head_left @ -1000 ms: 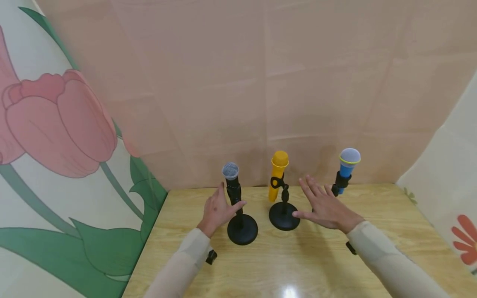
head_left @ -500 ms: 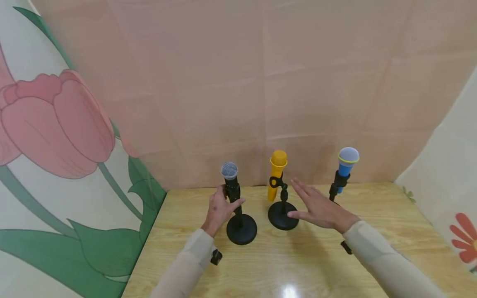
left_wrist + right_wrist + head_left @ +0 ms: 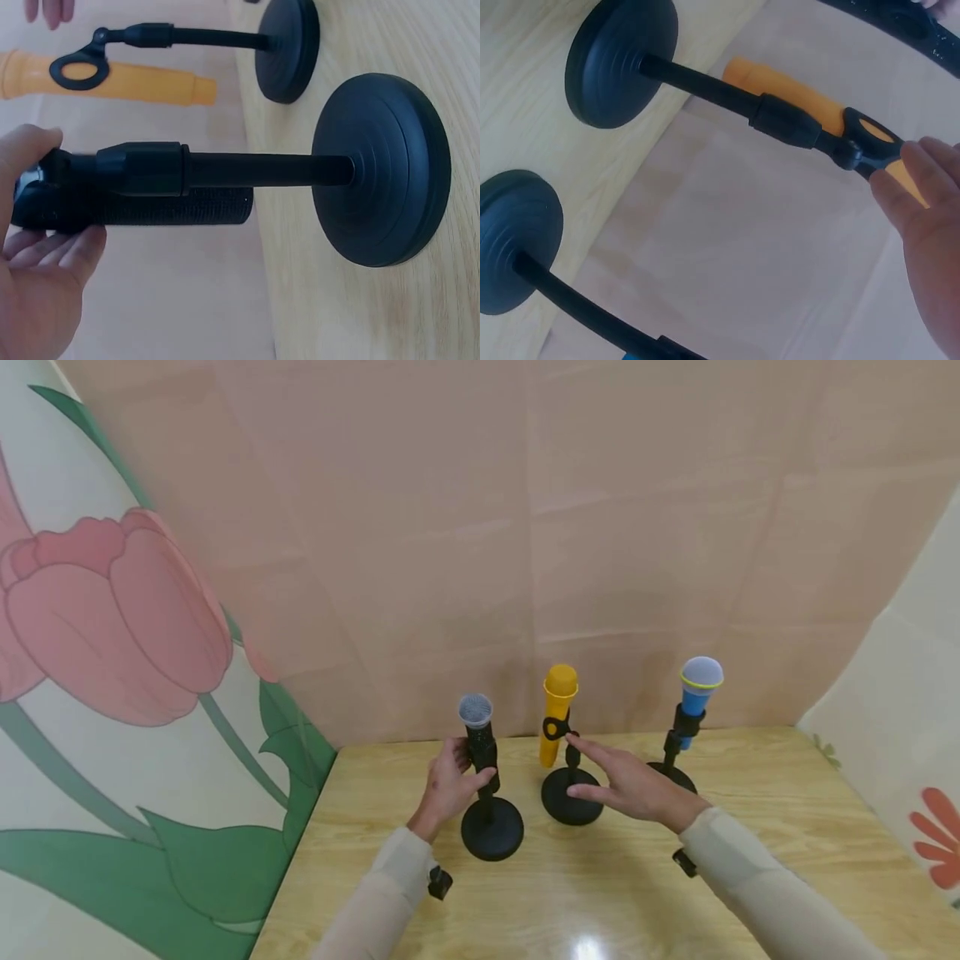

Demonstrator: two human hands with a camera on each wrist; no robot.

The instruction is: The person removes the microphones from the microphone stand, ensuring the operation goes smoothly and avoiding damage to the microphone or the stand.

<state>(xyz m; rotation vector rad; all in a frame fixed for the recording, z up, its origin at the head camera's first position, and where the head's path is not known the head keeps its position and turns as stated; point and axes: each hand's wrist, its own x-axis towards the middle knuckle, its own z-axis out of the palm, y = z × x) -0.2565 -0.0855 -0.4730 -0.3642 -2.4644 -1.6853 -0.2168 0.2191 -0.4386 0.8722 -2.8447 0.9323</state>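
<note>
A black microphone [image 3: 481, 747] with a silver mesh head sits in the clip of a black stand with a round base [image 3: 492, 829]. My left hand [image 3: 450, 789] grips it at the clip; in the left wrist view, the thumb lies on one side and the curled fingers [image 3: 79, 251] on the other. To its right is a yellow microphone [image 3: 558, 702], tilted in the ring clip [image 3: 870, 141] of a second black stand. My right hand [image 3: 633, 783] has its fingers extended beside that clip. Whether the fingertips touch it, I cannot tell.
A blue microphone [image 3: 697, 697] with a pale head stands on a third black stand at the right, its base [image 3: 672, 777] partly behind my right hand. Behind the wooden table [image 3: 570, 893] hangs a plain pinkish-brown cloth [image 3: 450, 527]. Flower-printed panels flank both sides.
My left fingers have closed round the black microphone, which has shifted slightly right with its stand. My right hand has moved left, away from the blue microphone to the yellow one's clip.
</note>
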